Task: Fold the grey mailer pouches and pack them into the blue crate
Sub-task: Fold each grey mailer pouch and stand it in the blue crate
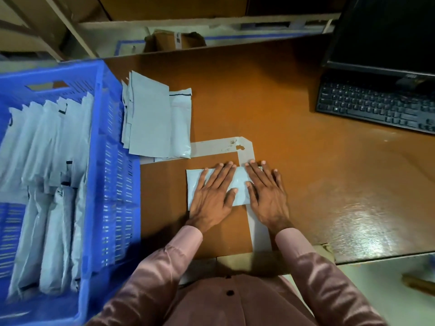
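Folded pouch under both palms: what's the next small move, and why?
Probably lift the folded pouch and carry it to the blue crate. Left hand and right hand press it flat on the table, so the fold looks finished, and pouches already stand in the crate.

Packing station: brown wooden desk [270,109], blue plastic crate [113,161] of grey mailer pouches [47,161], black keyboard [376,104], cardboard-stocked shelving [188,24]

Two hands: left hand [213,194], right hand [267,196], both flat on one folded grey pouch [237,184] near the tabletop's [294,149] front edge. One blue crate [113,161] at the left edge, roughly a dozen pouches [47,172] upright inside, exact count unclear. One loose stack of unfolded pouches [153,123] beside the crate, about four or five. One keyboard [376,107], one monitor [386,31], back right corner.
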`<state>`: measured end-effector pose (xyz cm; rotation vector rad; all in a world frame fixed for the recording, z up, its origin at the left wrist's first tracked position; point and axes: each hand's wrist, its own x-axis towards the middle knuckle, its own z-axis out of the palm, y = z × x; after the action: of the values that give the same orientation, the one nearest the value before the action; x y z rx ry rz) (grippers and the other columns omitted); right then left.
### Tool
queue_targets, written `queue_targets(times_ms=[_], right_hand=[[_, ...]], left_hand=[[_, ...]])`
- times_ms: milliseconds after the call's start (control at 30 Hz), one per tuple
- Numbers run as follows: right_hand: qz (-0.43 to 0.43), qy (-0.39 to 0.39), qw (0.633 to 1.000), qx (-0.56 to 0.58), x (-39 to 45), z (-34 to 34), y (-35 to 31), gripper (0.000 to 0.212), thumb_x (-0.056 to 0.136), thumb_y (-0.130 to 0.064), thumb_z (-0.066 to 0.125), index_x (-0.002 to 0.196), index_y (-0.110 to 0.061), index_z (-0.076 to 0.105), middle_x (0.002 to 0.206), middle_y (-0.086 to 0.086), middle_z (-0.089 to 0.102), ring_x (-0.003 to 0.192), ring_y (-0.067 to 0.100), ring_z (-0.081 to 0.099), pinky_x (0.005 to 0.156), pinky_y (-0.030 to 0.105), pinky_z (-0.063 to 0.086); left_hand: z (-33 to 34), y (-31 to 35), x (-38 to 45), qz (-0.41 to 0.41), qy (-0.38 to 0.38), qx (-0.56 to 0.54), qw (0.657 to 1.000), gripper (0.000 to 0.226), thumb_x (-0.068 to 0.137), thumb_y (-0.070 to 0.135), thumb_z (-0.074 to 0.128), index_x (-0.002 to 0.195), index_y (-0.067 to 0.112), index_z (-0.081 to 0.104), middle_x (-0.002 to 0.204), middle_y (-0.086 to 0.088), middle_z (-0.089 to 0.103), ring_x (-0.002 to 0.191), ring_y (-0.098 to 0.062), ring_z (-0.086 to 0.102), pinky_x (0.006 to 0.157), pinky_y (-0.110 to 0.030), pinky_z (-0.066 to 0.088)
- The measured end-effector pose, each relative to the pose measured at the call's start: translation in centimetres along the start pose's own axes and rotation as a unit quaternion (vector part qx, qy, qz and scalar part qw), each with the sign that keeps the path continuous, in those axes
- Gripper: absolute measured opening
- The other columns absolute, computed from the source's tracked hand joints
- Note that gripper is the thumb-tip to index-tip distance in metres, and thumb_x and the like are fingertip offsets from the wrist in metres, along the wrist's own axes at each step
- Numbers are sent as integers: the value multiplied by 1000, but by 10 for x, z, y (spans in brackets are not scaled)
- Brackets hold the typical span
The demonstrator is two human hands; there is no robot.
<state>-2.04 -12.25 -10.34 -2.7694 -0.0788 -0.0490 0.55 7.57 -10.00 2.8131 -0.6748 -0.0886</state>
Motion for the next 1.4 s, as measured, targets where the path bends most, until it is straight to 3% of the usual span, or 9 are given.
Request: queue_targets(times_ms=[233, 433, 567, 667, 767, 867, 1033, 1400], right_hand=[[0, 7, 1000, 17, 2, 1, 1, 52, 110, -38, 32, 161, -26, 35, 169, -10, 26, 160, 16, 10, 129, 49, 11], [-1, -2, 1000, 13, 1, 0, 1, 53, 110, -41, 26, 161, -28, 35, 169, -11, 26, 160, 15, 6, 128, 51, 11], [-2, 8, 1000, 12, -3, -2, -1, 53, 110, -41, 24, 161, -27, 33, 168, -8, 29, 160, 15, 7, 128, 53, 14], [-18, 37, 999, 3, -8, -7, -11, 55, 110, -42, 29, 161, -23, 34, 167, -3, 31, 160, 17, 10, 129, 48, 6], [-74, 20, 997, 1, -5, -5, -29, 55, 110, -46, 32, 161, -24, 34, 168, -4, 27, 159, 16, 11, 130, 41, 1], [-102, -12, 995, 9, 1, 8, -41, 56, 111, -47, 33, 161, -24, 33, 168, -4, 29, 159, 14, 14, 130, 45, 9], [-101, -2, 995, 3, 5, 15, -42, 52, 112, -37, 30, 162, -24, 31, 169, -5, 29, 158, 12, 15, 129, 47, 12], [-87, -8, 995, 46, 12, 12, -42, 52, 109, -31, 36, 160, -24, 37, 166, -8, 34, 157, 10, 20, 127, 46, 20]], left_hand=[[3, 0, 2, 1, -5, 3, 1000, 63, 111, 46, 32, 166, 22, 14, 173, 7, 11, 160, -10, 1, 129, -49, 2], [1, 0, 1, 2, -13, 3, 1000, 62, 111, 48, 29, 166, 22, 16, 173, 6, 14, 160, -12, 5, 129, -49, 5], [-6, -3, -1, 12, -14, -72, 997, 59, 112, 48, 26, 166, 26, 17, 172, 11, 13, 159, -7, -3, 130, -46, -1], [-14, -12, -14, -20, 9, -96, 995, 58, 112, 46, 26, 165, 27, 18, 172, 12, 12, 159, -6, -7, 130, -43, -4], [-14, -25, -30, -64, -7, -56, 996, 62, 110, 53, 15, 166, 30, 4, 173, 13, 0, 158, -6, -11, 130, -45, -3], [-10, -30, -38, -66, -15, -10, 998, 63, 110, 55, 12, 166, 29, -1, 173, 12, -3, 158, -7, -10, 129, -47, 2], [-9, -30, -37, -69, -4, -4, 998, 63, 111, 53, 14, 166, 28, 0, 173, 11, 1, 159, -7, -6, 129, -47, 7], [-5, -32, -31, -64, 10, -25, 998, 62, 112, 47, 29, 166, 25, 11, 173, 9, 10, 159, -10, 2, 129, -47, 9]])
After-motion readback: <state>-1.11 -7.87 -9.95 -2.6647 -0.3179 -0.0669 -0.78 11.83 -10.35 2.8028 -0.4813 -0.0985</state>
